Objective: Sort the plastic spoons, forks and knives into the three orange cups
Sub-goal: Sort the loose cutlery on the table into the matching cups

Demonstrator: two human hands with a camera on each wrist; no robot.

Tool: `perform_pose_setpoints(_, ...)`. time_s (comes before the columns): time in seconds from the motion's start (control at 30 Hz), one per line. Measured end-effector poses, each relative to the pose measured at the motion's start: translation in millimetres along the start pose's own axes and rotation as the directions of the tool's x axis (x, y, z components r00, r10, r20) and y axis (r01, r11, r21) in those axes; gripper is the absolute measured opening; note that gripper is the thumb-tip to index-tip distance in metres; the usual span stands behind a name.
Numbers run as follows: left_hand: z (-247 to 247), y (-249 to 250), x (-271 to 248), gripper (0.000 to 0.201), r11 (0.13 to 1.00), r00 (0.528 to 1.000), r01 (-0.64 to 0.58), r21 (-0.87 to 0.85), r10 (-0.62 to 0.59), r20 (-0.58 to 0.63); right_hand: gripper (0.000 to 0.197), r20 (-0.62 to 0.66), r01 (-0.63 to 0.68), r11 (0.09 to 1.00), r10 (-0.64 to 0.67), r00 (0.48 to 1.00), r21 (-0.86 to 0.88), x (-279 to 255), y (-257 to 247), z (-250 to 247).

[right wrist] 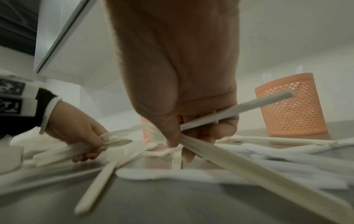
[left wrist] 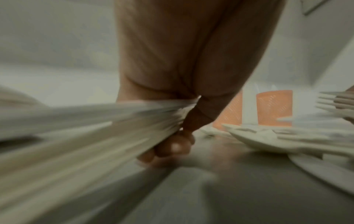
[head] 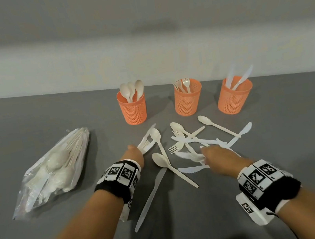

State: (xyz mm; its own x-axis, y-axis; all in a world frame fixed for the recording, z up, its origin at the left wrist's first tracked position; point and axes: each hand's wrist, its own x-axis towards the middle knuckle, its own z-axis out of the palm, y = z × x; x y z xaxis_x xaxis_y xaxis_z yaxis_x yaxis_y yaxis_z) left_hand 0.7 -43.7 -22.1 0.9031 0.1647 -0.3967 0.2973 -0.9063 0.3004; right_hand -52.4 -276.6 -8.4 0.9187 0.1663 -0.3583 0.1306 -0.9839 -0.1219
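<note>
Both forearms reach in low over the table (head: 29, 123), the left hand (head: 132, 154) gripping several utensils, the right hand (head: 219, 154) pinching thin handles in the loose pile (head: 187, 143), just short of three orange cups (head: 188, 98) beyond.

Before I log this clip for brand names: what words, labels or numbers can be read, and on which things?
No readable text in any view.
Left wristband: black-and-white square code markers, no words.
Right wristband: the same markers; tiny marks below them too small to read.
Plastic bag of cutlery: no legible print.
Orange cups: plain mesh.
</note>
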Motion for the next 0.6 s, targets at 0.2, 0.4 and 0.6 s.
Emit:
perform_pose_setpoints(0.2, -25.3, -7.1, -25.2, 0.027, 0.979, 0.991, -0.115, -0.167, 0.103, -0.081, 0.012, -0.197, 0.117, 0.841, -0.012, 0.980, 0.529, -3.6, -25.5, -34.3)
perform_pose_setpoints(0.4, -32.0, 17.1, -55.7, 0.025, 0.622, 0.924, -0.338, -0.706, 0.363, -0.123, 0.020, -0.152, 0.131, 0.339, 0.037, 0.988, 0.932, 6.8, -73.0, -48.9)
perform_pose_setpoints(0.6, -30.0, 23.4, -51.2, 0.017, 0.478, 0.891, -0.302, -0.825, 0.449, -0.066, 0.028, -0.092, 0.089, -0.029, -0.095, 0.991, 0.996, 7.4, -102.5, -56.0)
